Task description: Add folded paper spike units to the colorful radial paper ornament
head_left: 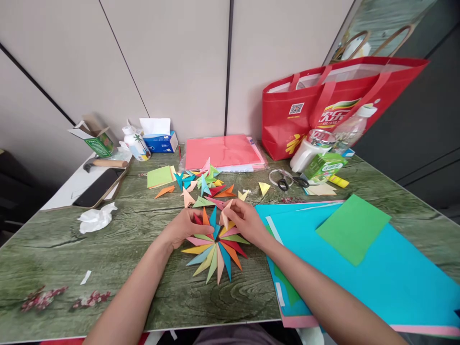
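Observation:
A ring of folded paper points in many colours, a paper star, lies on the table in front of me. My left hand grips its upper left side, thumb laid over a blue piece near the centre. Between the fingers of my right hand is a pale pink folded paper piece, held at the star's upper right edge. Whether that piece is tucked into its neighbours I cannot tell. Just beyond my hands lies a loose heap of folded paper pieces in several colours.
Blue paper sheets with a green square on top lie at right. Behind are scissors, a pink paper pack, a red bag and a bottle. At left are a crumpled tissue, a phone and a hammer.

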`<action>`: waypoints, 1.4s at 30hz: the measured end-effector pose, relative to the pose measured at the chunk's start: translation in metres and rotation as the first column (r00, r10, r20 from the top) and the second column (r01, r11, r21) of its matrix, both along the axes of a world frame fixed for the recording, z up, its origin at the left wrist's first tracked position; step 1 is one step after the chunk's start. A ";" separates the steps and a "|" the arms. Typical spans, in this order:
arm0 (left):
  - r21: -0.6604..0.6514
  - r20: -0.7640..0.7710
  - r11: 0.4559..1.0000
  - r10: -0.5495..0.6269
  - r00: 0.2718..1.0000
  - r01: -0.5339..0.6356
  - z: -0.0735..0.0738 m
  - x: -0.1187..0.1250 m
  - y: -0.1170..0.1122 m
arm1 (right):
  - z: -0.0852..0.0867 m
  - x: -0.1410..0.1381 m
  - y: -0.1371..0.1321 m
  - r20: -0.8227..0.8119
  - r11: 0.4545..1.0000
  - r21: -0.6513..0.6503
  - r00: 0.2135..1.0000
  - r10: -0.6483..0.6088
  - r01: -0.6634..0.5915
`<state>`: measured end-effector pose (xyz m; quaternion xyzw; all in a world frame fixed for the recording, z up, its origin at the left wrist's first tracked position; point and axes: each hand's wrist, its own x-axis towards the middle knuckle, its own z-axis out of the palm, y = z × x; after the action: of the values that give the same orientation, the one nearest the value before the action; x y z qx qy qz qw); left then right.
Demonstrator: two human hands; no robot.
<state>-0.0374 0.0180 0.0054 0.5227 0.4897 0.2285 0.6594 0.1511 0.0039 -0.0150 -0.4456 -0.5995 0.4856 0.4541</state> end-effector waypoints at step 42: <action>0.024 0.037 1.000 -0.012 0.999 0.011 0.001 -0.001 -0.001 | -0.001 0.005 0.006 -0.114 0.978 -0.139 0.983 0.142 -0.157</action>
<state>-0.0384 0.0170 0.0068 0.5290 0.4714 0.2401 0.6636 0.1562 0.0098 -0.0164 -0.4058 -0.5694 0.5839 0.4125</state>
